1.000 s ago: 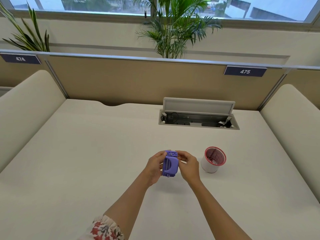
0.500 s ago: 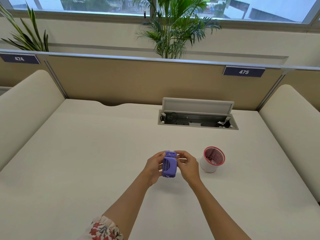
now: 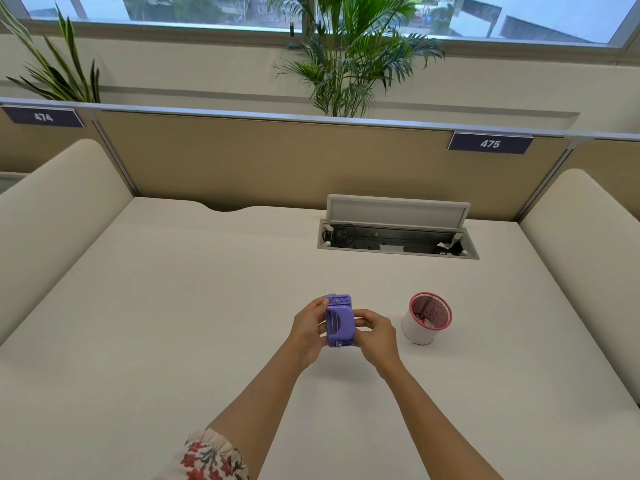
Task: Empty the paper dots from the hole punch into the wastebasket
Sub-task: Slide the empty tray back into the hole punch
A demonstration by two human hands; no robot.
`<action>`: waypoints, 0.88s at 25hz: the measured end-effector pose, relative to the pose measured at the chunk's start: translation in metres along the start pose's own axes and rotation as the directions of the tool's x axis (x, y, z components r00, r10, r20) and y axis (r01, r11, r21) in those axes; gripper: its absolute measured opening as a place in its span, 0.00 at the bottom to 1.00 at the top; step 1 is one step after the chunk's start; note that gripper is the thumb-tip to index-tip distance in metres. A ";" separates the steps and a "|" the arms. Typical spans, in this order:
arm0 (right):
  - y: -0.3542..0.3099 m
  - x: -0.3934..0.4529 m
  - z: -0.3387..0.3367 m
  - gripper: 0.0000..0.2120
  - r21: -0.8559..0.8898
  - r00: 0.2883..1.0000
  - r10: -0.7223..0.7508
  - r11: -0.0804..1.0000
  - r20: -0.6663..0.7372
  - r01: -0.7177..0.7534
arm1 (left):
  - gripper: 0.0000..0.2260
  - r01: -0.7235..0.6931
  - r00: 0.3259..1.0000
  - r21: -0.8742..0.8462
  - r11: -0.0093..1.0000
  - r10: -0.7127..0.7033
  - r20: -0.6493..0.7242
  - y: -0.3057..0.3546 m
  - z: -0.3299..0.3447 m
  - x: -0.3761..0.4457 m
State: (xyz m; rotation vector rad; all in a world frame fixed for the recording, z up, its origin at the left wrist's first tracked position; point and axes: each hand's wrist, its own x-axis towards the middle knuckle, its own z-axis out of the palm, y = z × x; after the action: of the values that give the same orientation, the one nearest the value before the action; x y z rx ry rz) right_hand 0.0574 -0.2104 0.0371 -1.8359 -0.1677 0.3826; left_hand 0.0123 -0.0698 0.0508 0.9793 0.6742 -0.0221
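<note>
A small purple hole punch [image 3: 339, 322] is held above the white desk [image 3: 173, 323], between both hands. My left hand [image 3: 310, 327] grips its left side, thumb near the top. My right hand [image 3: 375, 336] grips its right side with fingers curled onto it. The punch's handle side faces the camera. A small white wastebasket [image 3: 427, 320] with a red rim and patterned inside stands on the desk just right of my right hand, upright and open. No paper dots are visible.
An open cable hatch [image 3: 398, 237] with a raised lid sits at the back of the desk. Beige partition panels close the back and both sides. Potted palms stand behind the partition under a window.
The hands have shifted slightly on the punch, and it has turned a little. The wastebasket has not moved.
</note>
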 end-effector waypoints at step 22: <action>0.001 0.001 0.003 0.19 0.149 0.989 0.123 0.980 0.087 -0.135 | 0.15 -0.106 0.994 0.221 0.969 0.095 0.060 -0.012 -0.018 -0.002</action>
State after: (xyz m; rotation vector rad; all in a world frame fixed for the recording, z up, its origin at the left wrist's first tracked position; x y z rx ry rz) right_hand 0.0571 -0.2072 0.0350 -1.6845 -0.0698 0.5432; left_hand -0.0022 -0.0634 0.0357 1.2256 0.5839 -0.0335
